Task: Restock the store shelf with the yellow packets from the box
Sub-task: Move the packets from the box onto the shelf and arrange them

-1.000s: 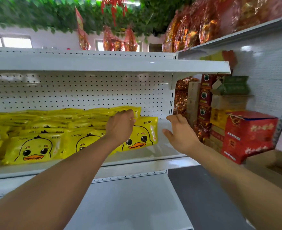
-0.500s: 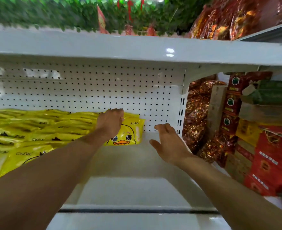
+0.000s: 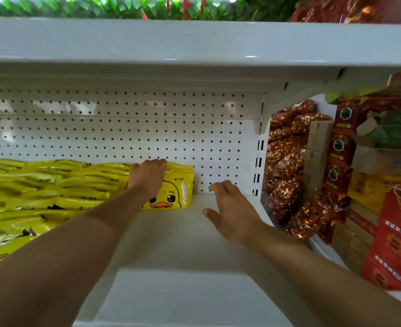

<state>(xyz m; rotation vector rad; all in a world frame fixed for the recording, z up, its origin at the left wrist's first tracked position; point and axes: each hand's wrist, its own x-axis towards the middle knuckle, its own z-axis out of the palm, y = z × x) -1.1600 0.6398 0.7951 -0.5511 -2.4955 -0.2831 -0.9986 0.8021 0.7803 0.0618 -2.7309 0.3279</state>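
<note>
A yellow packet with a duck face (image 3: 173, 197) stands at the back of the white shelf (image 3: 171, 237), against the pegboard. My left hand (image 3: 147, 178) grips its top edge, fingers curled over it. Rows of the same yellow packets (image 3: 41, 192) fill the shelf to the left of it. My right hand (image 3: 232, 208) hovers over the bare shelf to the right of the packet, fingers relaxed and holding nothing. The box is out of view.
A white pegboard back wall (image 3: 147, 135) and the shelf above (image 3: 194, 43) bound the space. Right of the shelf's end post, shiny red-gold bags (image 3: 286, 161) and stacked red boxes (image 3: 397, 244) stand close by.
The view has drawn closer into the shelf. My left hand has pushed the duck packet further back towards the pegboard. My right hand has followed it in, still holding nothing.
</note>
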